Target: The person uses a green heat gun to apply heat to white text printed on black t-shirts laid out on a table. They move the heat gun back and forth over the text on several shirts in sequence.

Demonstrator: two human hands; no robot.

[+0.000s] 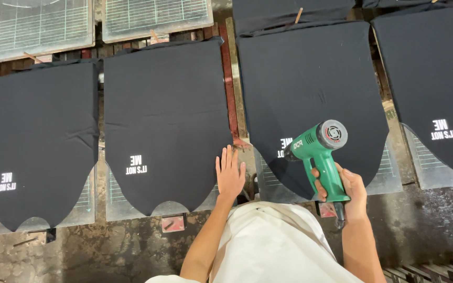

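- nearest the camera, the person's white garment [268, 236] fills the bottom middle of the view, and both forearms reach out from it toward the bench [132, 246].
- the right hand [349, 191] is clamped around the grip of a green heat gun [318, 152], just right of the garment; the fist is closed tight, probably so the tool stays steady while its nozzle points left and slightly down.
- the heat gun has a green body, a black nozzle end and a round grey vented back cap facing the camera; a dark cord stub hangs below the fist.
- the nozzle sits just above the small white print [285, 147] on the black fabric panel [310, 84] beyond the gun, apparently so warm air lands on the print.
- the left hand [229, 173], left of the heat gun, lies flat with fingers spread and holds nothing; it presses on the lower right edge of the neighbouring black panel [166, 120], seemingly to keep the cloth smooth.
- each panel is stretched over a board with a pointed lower end and bears a white print near its tip.
- further left of the gun lies another black panel [40, 141], further right a fourth [436, 78].
- farthest off, beyond the panels, framed mesh screens [43, 26] rest along the top.
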